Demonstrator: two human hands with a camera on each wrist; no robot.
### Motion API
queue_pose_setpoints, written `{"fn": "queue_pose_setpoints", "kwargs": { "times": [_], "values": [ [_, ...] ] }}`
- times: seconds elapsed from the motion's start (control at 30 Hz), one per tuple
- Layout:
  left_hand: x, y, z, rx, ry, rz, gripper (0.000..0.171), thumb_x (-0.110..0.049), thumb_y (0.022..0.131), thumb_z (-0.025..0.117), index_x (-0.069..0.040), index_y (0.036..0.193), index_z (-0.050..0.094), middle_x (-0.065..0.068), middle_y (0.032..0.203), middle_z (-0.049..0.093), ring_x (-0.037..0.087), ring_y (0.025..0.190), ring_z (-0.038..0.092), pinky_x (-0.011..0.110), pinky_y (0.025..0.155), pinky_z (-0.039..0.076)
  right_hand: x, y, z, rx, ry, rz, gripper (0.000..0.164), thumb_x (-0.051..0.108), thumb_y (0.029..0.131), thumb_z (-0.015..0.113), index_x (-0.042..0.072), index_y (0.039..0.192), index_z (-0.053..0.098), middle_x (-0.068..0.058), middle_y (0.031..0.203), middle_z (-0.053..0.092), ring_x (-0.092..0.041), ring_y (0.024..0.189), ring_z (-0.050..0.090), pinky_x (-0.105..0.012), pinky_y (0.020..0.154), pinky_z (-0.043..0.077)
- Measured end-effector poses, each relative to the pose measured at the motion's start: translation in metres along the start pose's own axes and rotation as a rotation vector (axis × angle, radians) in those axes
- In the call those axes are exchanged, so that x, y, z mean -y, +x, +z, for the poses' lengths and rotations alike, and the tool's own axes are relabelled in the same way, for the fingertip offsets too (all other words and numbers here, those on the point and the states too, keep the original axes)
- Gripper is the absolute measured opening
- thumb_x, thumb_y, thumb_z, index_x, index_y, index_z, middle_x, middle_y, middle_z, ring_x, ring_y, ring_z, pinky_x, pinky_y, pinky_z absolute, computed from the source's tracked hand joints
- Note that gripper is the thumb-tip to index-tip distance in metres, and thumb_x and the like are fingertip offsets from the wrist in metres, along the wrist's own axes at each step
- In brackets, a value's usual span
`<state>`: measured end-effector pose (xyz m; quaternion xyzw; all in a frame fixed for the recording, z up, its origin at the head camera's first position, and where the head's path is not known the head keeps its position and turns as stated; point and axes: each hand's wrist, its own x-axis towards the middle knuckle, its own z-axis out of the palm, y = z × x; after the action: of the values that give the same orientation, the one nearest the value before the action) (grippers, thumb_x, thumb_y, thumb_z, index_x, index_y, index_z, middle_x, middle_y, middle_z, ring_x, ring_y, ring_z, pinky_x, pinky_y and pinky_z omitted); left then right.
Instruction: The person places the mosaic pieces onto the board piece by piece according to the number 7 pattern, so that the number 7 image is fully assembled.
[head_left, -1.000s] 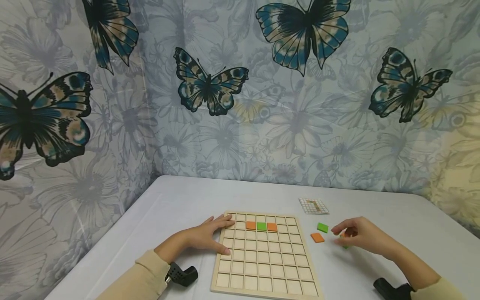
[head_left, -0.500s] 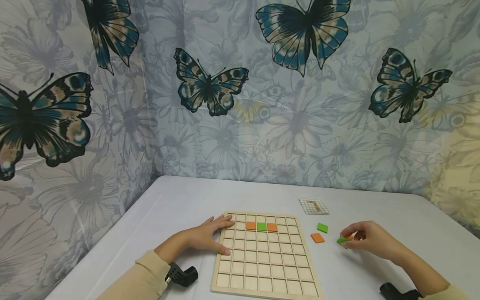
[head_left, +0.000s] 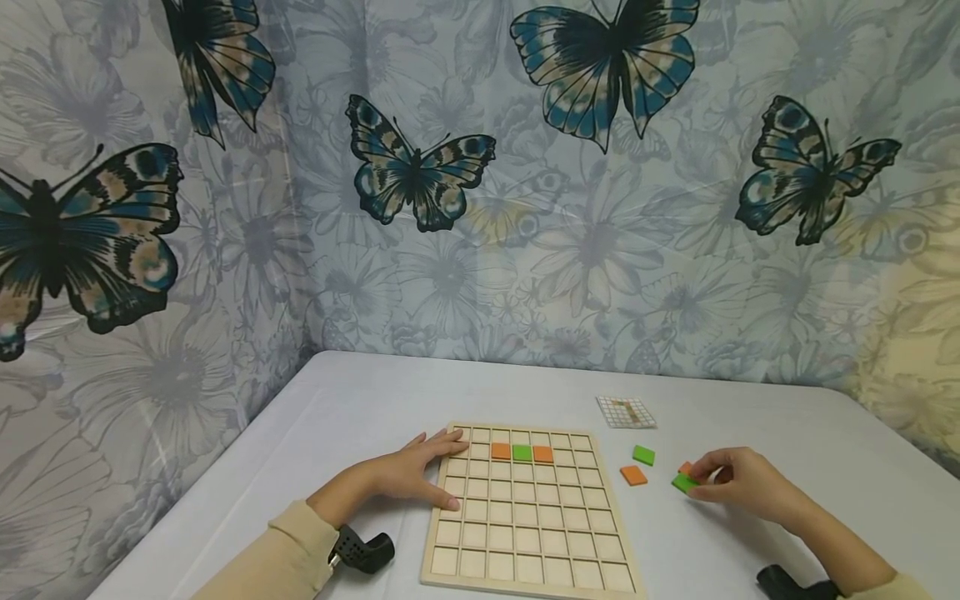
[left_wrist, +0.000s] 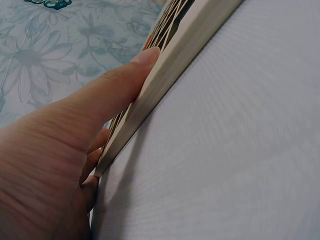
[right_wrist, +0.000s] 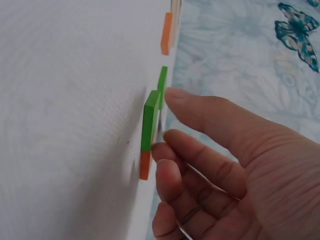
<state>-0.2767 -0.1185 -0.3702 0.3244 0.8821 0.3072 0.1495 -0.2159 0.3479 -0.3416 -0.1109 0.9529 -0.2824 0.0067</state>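
My left hand (head_left: 411, 473) rests on the left edge of a wooden grid board (head_left: 534, 517), fingers spread; in the left wrist view its thumb (left_wrist: 117, 90) lies over the rim. Two orange tiles and a green tile (head_left: 522, 452) sit in a row in the board's second row of cells. On the table, my right hand (head_left: 746, 483) is close over a green tile (head_left: 682, 483) and an orange tile (head_left: 686, 468). In the right wrist view its thumb (right_wrist: 200, 110) and curved fingers stand apart beside the tiles, with nothing pinched; whether they touch a tile I cannot tell.
Another green tile (head_left: 643, 455) and an orange tile (head_left: 633, 475) lie between the board and my right hand. A small printed grid card (head_left: 627, 412) lies farther back on the white table (head_left: 390, 387). Butterfly-patterned fabric (head_left: 465, 308) hangs behind the table.
My right hand moved right, then slightly nearer me, uncovering more of the green and orange tiles at its fingertips. The left hand and the board stay in place.
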Motion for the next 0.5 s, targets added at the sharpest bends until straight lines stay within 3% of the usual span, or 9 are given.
{"fn": "queue_pose_setpoints", "kwargs": {
  "times": [0.5],
  "values": [
    [0.0003, 0.0007, 0.0005, -0.002, 0.0, -0.002, 0.085, -0.045, 0.073, 0.076, -0.021, 0.144, 0.036, 0.001, 0.157, 0.015, 0.025, 0.147, 0.004, 0.051, 0.119, -0.004, 0.0025, 0.0004, 0.0071, -0.051, -0.048, 0.067, 0.03, 0.023, 0.072, 0.078, 0.001, 0.091, 0.068, -0.001, 0.082, 0.063, -0.005, 0.064, 0.047, -0.02, 0.053, 0.043]
  ]
}}
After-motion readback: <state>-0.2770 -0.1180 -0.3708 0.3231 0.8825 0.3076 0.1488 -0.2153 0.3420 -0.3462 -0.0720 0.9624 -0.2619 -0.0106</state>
